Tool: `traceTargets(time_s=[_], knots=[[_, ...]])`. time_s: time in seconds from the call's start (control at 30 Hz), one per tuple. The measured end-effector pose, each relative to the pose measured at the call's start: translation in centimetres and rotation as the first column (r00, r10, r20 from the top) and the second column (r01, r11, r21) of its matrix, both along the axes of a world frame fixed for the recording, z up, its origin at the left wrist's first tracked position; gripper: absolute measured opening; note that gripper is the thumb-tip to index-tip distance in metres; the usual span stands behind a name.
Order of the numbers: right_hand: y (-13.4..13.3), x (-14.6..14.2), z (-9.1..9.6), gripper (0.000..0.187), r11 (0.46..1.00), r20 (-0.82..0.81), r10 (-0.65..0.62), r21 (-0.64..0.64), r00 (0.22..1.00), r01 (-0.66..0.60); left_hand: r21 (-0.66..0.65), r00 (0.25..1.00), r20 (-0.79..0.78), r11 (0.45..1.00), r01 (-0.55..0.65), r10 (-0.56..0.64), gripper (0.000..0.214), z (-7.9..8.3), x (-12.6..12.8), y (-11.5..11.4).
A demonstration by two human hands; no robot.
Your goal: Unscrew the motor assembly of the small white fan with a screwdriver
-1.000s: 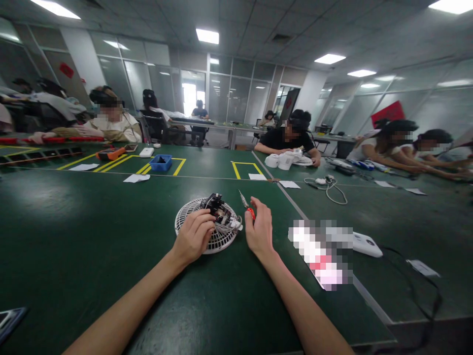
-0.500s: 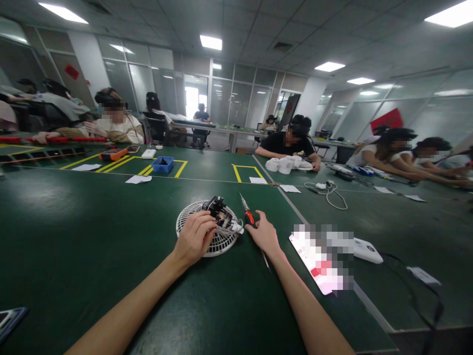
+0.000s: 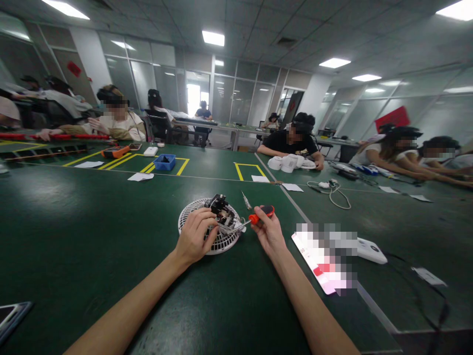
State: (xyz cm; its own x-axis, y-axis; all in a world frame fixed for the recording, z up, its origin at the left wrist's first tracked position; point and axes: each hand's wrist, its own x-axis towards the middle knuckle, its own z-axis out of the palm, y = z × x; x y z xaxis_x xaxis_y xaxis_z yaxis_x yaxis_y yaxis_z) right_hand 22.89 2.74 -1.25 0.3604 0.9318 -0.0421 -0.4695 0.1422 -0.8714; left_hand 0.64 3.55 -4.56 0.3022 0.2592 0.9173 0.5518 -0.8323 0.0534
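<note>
A white round fan grille (image 3: 187, 212) lies on the green table with a black motor assembly (image 3: 218, 203) and loose wires on it. My left hand (image 3: 195, 234) rests over the grille's left side, fingers curled and closed against the fan's inner parts; its fingertips are partly hidden. In my right hand (image 3: 269, 231) is a screwdriver (image 3: 266, 212) with a red and black handle. The screwdriver's shaft points left over the grille, its tip among the wires near my left fingers. Just beyond, a small clear-handled screwdriver (image 3: 246, 200) lies on the table.
A lit phone (image 3: 318, 268) and a white device (image 3: 371, 250) lie to the right. Farther off are a blue bin (image 3: 164, 162), paper slips (image 3: 140, 176) and a coiled white cable (image 3: 338, 195). A person (image 3: 291, 140) sits opposite with white parts. Another phone (image 3: 13, 318) is at lower left.
My right hand has picked up the red and black screwdriver from the table and turned its shaft left toward the fan. My left hand stays on the fan.
</note>
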Motion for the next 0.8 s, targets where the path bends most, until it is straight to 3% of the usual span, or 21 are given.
traceTargets(time_s=[0.37, 0.8], knots=[[0.27, 0.05, -0.84, 0.064, 0.982, 0.008, -0.184, 0.038, 0.983, 0.184, 0.020, 1.000, 0.000, 1.000, -0.008, 0.008, 0.016, 0.15, 0.03, -0.06], [0.03, 0.00, -0.47, 0.067, 0.958, 0.066, -0.281, 0.073, 0.958, 0.276, 0.013, 1.000, 0.001, 1.000, 0.005, -0.005, 0.016, 0.19, 0.02, -0.16]])
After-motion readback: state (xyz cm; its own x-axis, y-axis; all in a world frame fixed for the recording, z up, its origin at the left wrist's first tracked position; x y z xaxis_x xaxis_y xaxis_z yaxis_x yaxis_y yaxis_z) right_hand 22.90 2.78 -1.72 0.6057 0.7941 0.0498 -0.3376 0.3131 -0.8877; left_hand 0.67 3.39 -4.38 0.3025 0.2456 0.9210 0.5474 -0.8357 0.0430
